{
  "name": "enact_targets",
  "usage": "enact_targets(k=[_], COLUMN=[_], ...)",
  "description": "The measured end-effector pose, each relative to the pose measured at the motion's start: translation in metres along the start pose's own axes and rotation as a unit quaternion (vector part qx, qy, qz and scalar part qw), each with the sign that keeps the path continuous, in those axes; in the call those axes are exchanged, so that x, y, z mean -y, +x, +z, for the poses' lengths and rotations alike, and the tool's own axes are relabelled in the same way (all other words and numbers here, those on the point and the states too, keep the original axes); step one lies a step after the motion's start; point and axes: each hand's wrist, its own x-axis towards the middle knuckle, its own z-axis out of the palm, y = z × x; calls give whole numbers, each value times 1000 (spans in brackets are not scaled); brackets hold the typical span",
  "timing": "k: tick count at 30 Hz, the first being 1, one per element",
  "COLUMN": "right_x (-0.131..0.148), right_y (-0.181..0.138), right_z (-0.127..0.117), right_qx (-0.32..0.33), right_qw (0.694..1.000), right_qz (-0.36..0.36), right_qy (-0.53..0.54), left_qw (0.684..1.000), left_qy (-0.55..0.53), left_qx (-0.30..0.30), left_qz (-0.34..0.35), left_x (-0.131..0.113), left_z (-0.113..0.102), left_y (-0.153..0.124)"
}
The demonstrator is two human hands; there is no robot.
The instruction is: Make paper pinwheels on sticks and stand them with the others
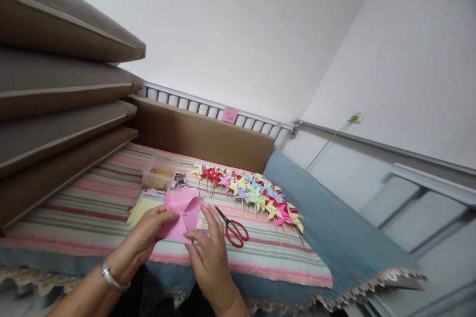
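Observation:
A pink paper square (pixel 187 213), cut inward from its corners with one part folded over, is held up between my two hands. My left hand (pixel 154 228) pinches its left side, thumb on top near the middle. At the lower right corner, the thumb and index finger of my right hand (pixel 210 247) close on the paper's edge. Red-handled scissors (pixel 235 230) lie just right of my right hand, blades pointing away. Behind my left hand rests a stack of coloured paper (pixel 143 210), yellow on top.
Finished paper pinwheels on sticks (pixel 256 193) lie in rows at the right. A clear plastic box (pixel 159 172) with small yellowish pieces stands at the back, beside small metal items (pixel 180 180). Tall stacked cushions (pixel 67 79) border the left. Striped cloth (pixel 100 208) covers the surface.

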Motion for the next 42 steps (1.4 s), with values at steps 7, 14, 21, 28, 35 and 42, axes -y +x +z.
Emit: enact_targets(k=[7, 14, 21, 28, 35, 42], right_x=[6, 16, 14, 23, 27, 21], right_y=[6, 15, 12, 17, 18, 23], right_z=[-15, -28, -31, -26, -19, -31], right_qx=[8, -3, 11, 11, -8, -10], right_qw=[994, 992, 992, 991, 991, 991], right_qz=[93, 120, 122, 132, 136, 130], right_qy=[54, 23, 13, 10, 17, 16], left_qw=[999, 992, 987, 989, 990, 986], left_qy=[42, 108, 124, 113, 85, 130], left_qx=[1, 62, 100, 92, 110, 105], left_qz=[9, 17, 21, 26, 33, 14], left_x=[1, 4, 8, -3, -1, 5], left_z=[14, 26, 27, 19, 13, 9], left_y=[-14, -25, -22, -32, -32, -22])
